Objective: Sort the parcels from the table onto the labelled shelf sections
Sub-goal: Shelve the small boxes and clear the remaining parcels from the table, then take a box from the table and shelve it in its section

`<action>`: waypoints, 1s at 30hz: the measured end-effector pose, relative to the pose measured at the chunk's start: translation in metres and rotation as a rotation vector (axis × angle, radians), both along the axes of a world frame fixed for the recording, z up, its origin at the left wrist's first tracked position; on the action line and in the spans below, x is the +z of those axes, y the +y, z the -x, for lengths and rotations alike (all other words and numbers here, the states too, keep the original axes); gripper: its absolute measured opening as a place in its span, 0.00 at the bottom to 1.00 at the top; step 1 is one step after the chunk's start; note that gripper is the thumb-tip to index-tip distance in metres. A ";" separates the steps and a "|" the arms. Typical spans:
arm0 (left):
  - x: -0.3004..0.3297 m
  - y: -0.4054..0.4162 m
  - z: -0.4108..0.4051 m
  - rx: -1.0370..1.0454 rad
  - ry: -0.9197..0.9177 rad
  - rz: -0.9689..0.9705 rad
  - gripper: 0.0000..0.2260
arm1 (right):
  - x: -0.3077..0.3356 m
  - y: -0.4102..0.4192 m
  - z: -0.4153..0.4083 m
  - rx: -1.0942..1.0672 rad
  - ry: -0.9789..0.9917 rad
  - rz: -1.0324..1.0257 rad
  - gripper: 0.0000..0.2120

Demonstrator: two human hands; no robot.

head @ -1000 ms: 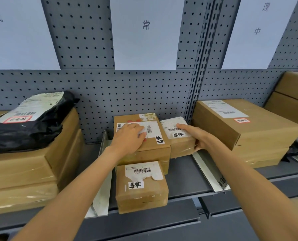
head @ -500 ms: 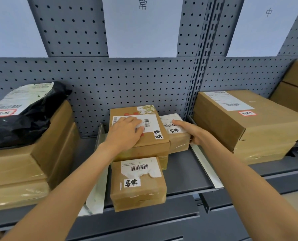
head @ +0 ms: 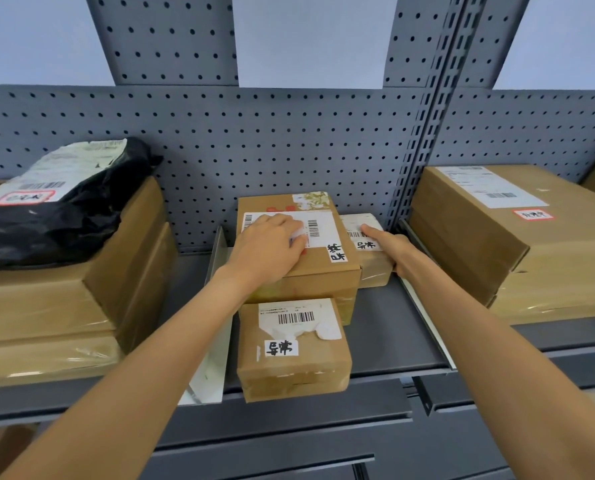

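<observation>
Middle shelf section (head: 386, 327): three parcels. Tall box (head: 299, 258) at the back, left hand (head: 272, 247) flat on its label, fingers relaxed. Small parcel (head: 369, 258) touching its right side, held by the right hand (head: 391, 245), fingers wrapped round it. Front box (head: 292, 351) untouched. Step: seating the small parcel. Next, by judgement: release both, return to the table.

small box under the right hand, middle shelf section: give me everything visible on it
The small brown cardboard box sits flat at the back of the grey metal shelf, beside the larger brown cardboard box on its left; whether they touch is unclear. Its top carries a white barcode label and a white handwritten sticker. Clear tape glints on its front face. The right hand holds its right side, index finger lying across the top. Its rear edge is near the pegboard.
</observation>
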State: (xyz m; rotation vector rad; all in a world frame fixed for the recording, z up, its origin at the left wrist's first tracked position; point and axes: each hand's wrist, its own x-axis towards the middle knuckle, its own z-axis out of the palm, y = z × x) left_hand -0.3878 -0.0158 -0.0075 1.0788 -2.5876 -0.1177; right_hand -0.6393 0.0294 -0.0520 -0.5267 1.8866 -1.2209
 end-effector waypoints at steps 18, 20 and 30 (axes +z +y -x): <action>0.018 0.008 -0.002 0.048 -0.098 0.036 0.19 | 0.042 0.041 -0.021 0.041 0.478 -0.012 0.29; 0.027 0.015 -0.005 0.082 -0.078 0.084 0.20 | 0.055 0.054 -0.030 0.078 0.589 0.005 0.30; 0.053 0.076 -0.050 0.160 -0.061 0.174 0.19 | 0.111 0.121 -0.095 0.303 1.097 0.068 0.23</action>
